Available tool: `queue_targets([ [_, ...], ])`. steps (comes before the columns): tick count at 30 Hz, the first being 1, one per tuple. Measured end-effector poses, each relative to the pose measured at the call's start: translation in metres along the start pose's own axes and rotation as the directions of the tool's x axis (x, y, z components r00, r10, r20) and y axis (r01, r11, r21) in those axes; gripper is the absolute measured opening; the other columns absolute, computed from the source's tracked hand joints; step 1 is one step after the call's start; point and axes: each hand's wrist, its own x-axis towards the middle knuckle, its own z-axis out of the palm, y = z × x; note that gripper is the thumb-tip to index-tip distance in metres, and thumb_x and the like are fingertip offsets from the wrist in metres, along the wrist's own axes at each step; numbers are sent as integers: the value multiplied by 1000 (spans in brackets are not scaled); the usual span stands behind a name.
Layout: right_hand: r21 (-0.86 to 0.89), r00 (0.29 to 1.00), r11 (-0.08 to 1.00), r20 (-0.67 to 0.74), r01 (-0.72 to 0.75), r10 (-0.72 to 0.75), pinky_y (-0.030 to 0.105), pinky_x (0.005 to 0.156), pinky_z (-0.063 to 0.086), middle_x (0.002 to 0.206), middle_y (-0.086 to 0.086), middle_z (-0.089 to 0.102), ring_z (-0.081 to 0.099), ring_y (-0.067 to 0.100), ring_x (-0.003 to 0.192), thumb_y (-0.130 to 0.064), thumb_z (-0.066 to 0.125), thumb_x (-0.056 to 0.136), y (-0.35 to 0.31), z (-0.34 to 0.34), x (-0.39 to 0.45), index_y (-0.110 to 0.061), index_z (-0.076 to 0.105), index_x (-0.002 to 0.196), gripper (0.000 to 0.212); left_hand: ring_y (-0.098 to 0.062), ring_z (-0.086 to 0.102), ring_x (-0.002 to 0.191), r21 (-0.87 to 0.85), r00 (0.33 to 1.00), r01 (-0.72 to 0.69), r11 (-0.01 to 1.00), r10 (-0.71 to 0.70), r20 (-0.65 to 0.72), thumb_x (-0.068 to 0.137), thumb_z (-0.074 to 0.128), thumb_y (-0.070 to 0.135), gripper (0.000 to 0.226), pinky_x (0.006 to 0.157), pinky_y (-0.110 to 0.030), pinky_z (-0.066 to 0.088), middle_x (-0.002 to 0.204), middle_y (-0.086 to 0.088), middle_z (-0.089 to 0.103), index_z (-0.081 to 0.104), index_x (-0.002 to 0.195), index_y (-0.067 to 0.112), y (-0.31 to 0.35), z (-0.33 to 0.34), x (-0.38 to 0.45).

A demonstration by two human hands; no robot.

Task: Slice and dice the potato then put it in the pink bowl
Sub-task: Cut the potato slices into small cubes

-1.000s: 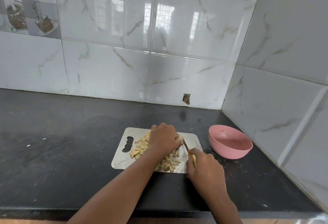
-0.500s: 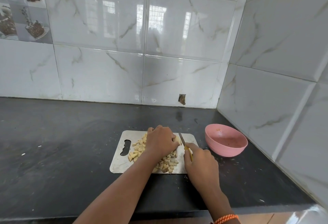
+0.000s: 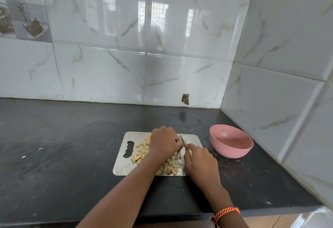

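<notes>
Dicing potato, bowl not yet filled.
L hand (image 3: 164,142) curled over potato pieces (image 3: 171,166); R hand (image 3: 199,161) grips knife (image 3: 182,140) just beside L fingers (image 3: 177,142). Tuck tips; pink bowl (image 3: 231,143) right of R fingers.

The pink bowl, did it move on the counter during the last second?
No. The pink bowl sits in the same spot to the right of the cutting board, near the wall corner. Only the camera view shifted slightly.

Bright even daylight, window glare on glossy wall tiles (image 3: 153,16), soft faint shadows, sharp focus, wide-angle bending at edges
</notes>
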Motion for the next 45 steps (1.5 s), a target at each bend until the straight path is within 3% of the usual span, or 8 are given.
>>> queue_targets([
  [7, -27, 1000, 999, 17, 25, -24, 37, 66, 42, 99, 3, 68, 65, 24, 89, -34, 40, 104, -1, -6, -6, -30, 60, 115, 22, -11, 53, 88, 30, 999, 33, 999, -33, -15, 87, 46, 57, 41, 80, -36, 32, 88, 17, 73, 73, 72, 30, 1, 2, -1],
  [14, -4, 1000, 1000, 7, -7, 7, 42, 77, 54, 95, 1, 67, 65, 26, 88, -38, 40, 102, 9, -11, -39, -31, 59, 121, 27, -13, 58, 101, 39, 1000, 15, 999, -15, -23, 90, 58, 59, 35, 85, -38, 33, 98, 15, 75, 82, 93, 34, 4, -6, -7],
  [19, 33, 999, 999, -36, -26, 27, 40, 78, 48, 101, 2, 70, 64, 25, 95, -37, 41, 104, 7, -19, -46, -39, 57, 136, 36, -14, 55, 85, 39, 1000, 8, 999, -6, -30, 89, 59, 52, 35, 82, -36, 35, 73, 11, 64, 70, 69, 26, 7, -13, -11],
  [22, 82, 996, 996, -81, -32, 39, 39, 72, 48, 96, 1, 72, 64, 23, 87, -34, 43, 104, 3, -17, -35, -36, 59, 134, 35, -9, 57, 73, 5, 999, 21, 1000, -20, -46, 87, 63, 54, 36, 83, -34, 37, 65, 9, 65, 74, 69, 24, 7, -16, -11],
  [27, 60, 998, 998, -62, -16, 20, 39, 70, 48, 93, 3, 70, 65, 25, 86, -32, 43, 103, -1, -6, -7, -32, 61, 127, 30, -14, 50, 54, -34, 999, 25, 999, -26, -46, 83, 65, 42, 39, 79, -31, 35, 51, 3, 54, 57, 55, 17, 8, -20, -12],
  [34, 23, 998, 1000, -60, 1, 0, 38, 68, 45, 96, 3, 70, 65, 26, 89, -35, 41, 103, 2, 2, -1, -36, 58, 132, 33, -12, 52, 56, -37, 999, 35, 999, -36, -29, 84, 64, 39, 36, 84, -32, 41, 54, 4, 59, 63, 57, 16, 10, -22, -13],
  [45, -1, 1000, 1000, -22, 6, -6, 36, 66, 41, 100, 3, 71, 67, 24, 90, -34, 41, 105, -1, 1, 0, -32, 61, 128, 31, -11, 50, 55, -10, 999, 32, 999, -32, -11, 86, 60, 40, 39, 85, -38, 45, 53, 5, 56, 55, 53, 20, 10, -19, -12],
])
